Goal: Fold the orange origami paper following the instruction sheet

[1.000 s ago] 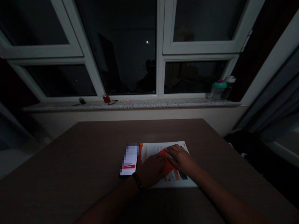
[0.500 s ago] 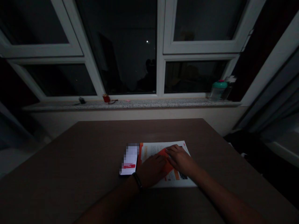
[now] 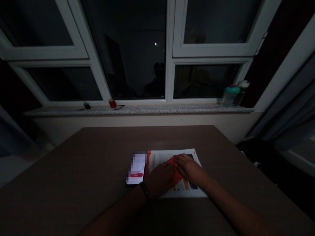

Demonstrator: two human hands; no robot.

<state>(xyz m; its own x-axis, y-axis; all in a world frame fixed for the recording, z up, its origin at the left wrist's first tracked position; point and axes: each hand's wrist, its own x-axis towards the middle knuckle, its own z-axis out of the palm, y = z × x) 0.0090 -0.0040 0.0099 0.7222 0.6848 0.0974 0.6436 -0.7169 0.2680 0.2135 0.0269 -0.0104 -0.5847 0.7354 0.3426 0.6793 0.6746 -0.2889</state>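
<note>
A brown table (image 3: 61,183) bears phone (image 3: 137,165) and booklet (image 3: 158,157)

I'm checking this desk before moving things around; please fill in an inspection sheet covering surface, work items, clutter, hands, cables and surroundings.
Surface: brown table, dimly lit.
Work items: red paper on printed sheets.
Clutter: lit phone, partly pixelated, left of the sheets.
Hands: left hand and right hand on the red paper; grip unclear.
Cables: nothing seen for certain; a thin dark loop lies on the sill.
Surroundings: dark window; teal-lidded bottle at the sill's right.
</note>
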